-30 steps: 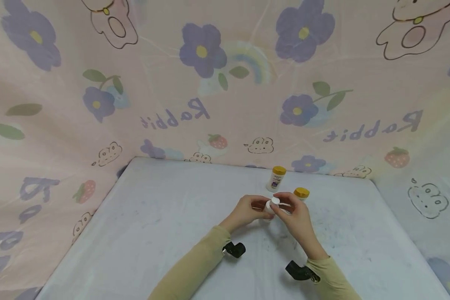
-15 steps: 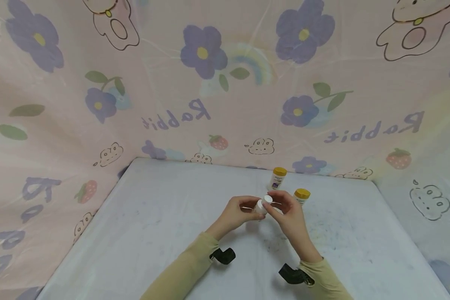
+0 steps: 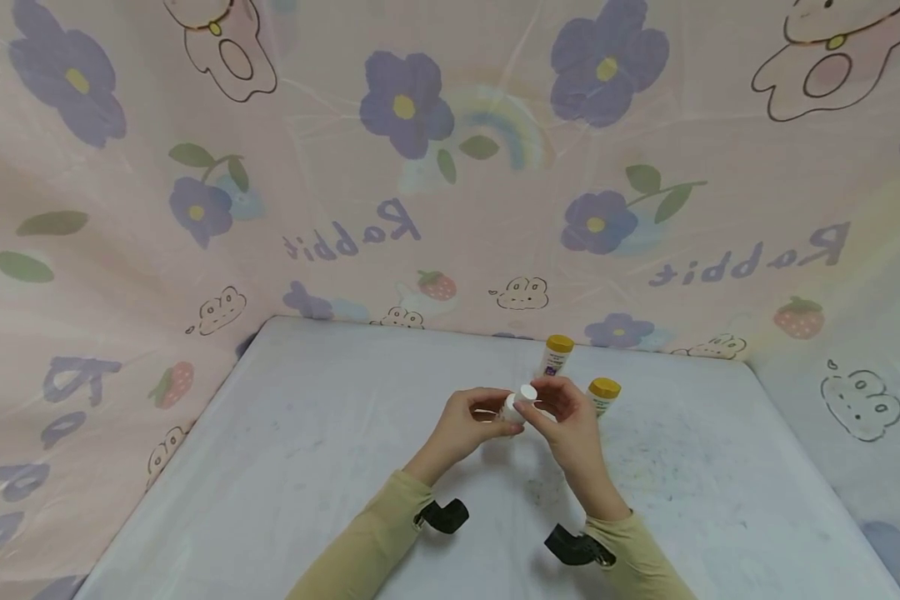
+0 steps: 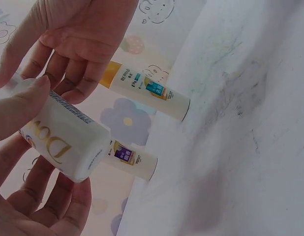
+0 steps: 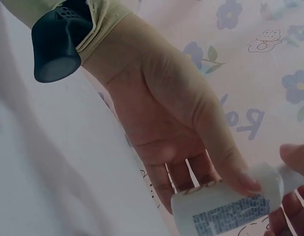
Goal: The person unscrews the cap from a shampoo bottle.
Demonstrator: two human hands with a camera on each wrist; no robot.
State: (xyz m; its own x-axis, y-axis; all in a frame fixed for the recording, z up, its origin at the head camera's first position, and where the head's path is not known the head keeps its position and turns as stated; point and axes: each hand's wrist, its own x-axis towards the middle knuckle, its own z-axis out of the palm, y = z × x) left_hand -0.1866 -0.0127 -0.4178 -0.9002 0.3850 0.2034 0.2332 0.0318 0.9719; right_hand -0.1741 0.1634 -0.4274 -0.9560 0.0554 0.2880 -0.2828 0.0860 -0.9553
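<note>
A small white bottle (image 3: 510,410) with gold lettering is held tilted above the table, between both hands. My left hand (image 3: 457,433) grips its body, thumb on one side and fingers around the other, as the left wrist view shows on the bottle (image 4: 68,140). At the bottle's upper end, my right hand (image 3: 576,433) pinches the white cap (image 3: 527,392) between thumb and fingers. In the right wrist view the cap (image 5: 292,179) sits at the bottle's neck, partly covered by the right thumb (image 5: 295,156). I cannot tell whether it is loose.
Behind the hands stand two white bottles with yellow caps, one with a purple label (image 3: 556,358) and one with a blue-green label (image 4: 154,89). They rest on the white table (image 3: 330,400). A printed cloth (image 3: 487,217) rises around the table's back and sides.
Both hands have shifted left with the white bottle between them, uncovering more of the nearer yellow-capped bottle. Their grip on bottle and cap looks the same.
</note>
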